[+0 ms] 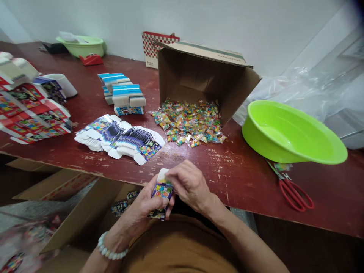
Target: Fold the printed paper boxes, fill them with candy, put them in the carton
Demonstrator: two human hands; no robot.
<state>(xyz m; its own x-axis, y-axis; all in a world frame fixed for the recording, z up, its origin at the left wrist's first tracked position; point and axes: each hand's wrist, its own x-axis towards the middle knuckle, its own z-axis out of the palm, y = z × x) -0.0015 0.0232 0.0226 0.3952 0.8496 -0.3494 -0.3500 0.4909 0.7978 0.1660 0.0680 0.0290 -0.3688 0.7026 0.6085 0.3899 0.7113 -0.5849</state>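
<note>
My left hand (155,199) wraps round a small purple candy box (161,190) near the table's front edge, with the box's white top flap standing up. At the box's upper end, the fingers of my right hand (189,184) are pinched together. A bit of yellow shows by those fingertips; what they hold is mostly hidden. Just beyond my hands lies a fanned stack of flat purple box blanks (127,140). A heap of small clear candy packets (190,121) spills out of a cardboard carton (204,62) lying on its side.
A green basin (292,132) stands at the right, with red-handled scissors (295,193) beside it. Blue box stacks (125,93) and red box stacks (34,110) occupy the left. Farther back are a tape dispenser (91,60) and another basin (85,47). An open carton (85,212) sits below the table edge.
</note>
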